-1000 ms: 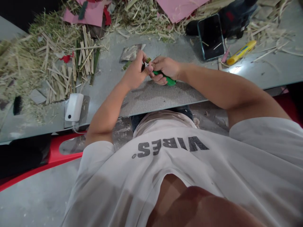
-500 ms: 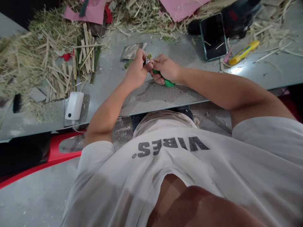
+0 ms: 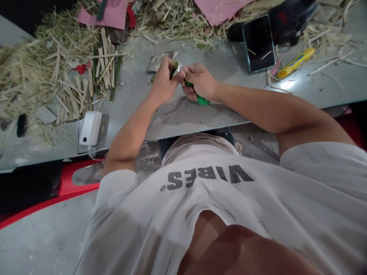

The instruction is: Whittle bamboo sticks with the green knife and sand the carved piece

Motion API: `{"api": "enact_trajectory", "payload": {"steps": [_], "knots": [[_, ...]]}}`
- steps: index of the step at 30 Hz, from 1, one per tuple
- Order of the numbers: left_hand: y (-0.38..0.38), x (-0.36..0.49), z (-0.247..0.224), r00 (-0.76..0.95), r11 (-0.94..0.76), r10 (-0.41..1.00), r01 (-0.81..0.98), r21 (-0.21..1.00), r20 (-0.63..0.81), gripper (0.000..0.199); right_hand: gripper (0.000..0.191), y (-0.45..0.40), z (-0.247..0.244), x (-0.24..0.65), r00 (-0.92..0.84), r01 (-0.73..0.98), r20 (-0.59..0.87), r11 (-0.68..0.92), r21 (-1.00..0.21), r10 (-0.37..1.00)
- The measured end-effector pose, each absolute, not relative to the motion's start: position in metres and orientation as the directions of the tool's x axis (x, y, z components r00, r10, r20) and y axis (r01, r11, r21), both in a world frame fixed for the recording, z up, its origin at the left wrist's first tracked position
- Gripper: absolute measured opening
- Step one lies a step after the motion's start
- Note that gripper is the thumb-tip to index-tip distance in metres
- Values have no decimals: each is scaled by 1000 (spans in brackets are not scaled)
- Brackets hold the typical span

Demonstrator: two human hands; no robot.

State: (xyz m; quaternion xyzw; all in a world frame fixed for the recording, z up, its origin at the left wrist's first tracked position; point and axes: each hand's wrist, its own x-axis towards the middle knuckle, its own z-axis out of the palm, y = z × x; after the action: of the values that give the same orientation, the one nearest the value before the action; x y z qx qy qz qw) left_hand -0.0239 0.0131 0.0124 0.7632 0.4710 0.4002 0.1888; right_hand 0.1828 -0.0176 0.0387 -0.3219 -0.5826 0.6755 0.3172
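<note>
Green-handled tool (image 3: 203, 101) with a shiny metal end sits in my right hand (image 3: 201, 83), raised over the near part of the gray table (image 3: 195, 118). Nearest my camera is the white T-shirt (image 3: 209, 198), printed with 1 word, VIBES. By the table's near edge on my left lies a white power bank (image 3: 90, 129) with a white cable (image 3: 92, 156). At the middle, I have the right fingers curled around the green handle; my left hand (image 3: 167, 84) pinches a small greenish piece (image 3: 175, 65) against the metal end. The 2 hands meet there, and the fingers cover the exact contact. Just past the left hand a small flat card (image 3: 157, 61) lies on the table. Split sticks (image 3: 106, 72) lie to the left, with a red scrap (image 3: 82, 68) among them. Off to the right are a yellow cutter (image 3: 296, 63) and a phone (image 3: 259, 44), the phone against a dark power tool (image 3: 291, 23). Farthest, pale shavings (image 3: 174, 25) spread across, with 2 pink sheets (image 3: 219, 9) over them.
</note>
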Motion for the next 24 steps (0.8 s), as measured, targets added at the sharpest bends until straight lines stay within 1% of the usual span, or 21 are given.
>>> {"api": "enact_trajectory", "payload": {"steps": [2, 5, 7, 9, 12, 15, 17, 21, 24], "knots": [[15, -24, 10, 271, -486, 874, 536, 691, 404, 62, 59, -13, 38, 187, -638, -53, -52, -111, -992, 769], [15, -22, 4, 313, -495, 867, 455, 740, 387, 69, 62, -3, 35, 194, -731, -36, -57, -121, -992, 680], [14, -21, 1, 332, -489, 866, 417, 766, 373, 69, 64, 4, 31, 197, -789, -18, -69, -135, -991, 610], [11, -20, -1, 338, -479, 871, 424, 768, 357, 64, 62, 10, 28, 199, -813, -11, -77, -148, -989, 578], [5, -18, -1, 323, -477, 876, 481, 735, 357, 52, 56, 13, 27, 200, -822, 18, -109, -166, -986, 559], [-3, -14, 2, 279, -472, 882, 508, 721, 380, 56, 55, 11, 29, 200, -808, 52, -145, -176, -983, 571], [-9, -11, 7, 259, -461, 887, 520, 719, 382, 59, 57, 6, 30, 198, -782, 37, -141, -179, -983, 608], [-16, -8, 13, 258, -414, 910, 596, 689, 324, 53, 62, -3, 28, 193, -728, -7, -115, -176, -984, 676], [-17, -5, 11, 225, -406, 912, 616, 675, 343, 50, 60, -7, 25, 189, -704, -34, -108, -185, -982, 702]]}}
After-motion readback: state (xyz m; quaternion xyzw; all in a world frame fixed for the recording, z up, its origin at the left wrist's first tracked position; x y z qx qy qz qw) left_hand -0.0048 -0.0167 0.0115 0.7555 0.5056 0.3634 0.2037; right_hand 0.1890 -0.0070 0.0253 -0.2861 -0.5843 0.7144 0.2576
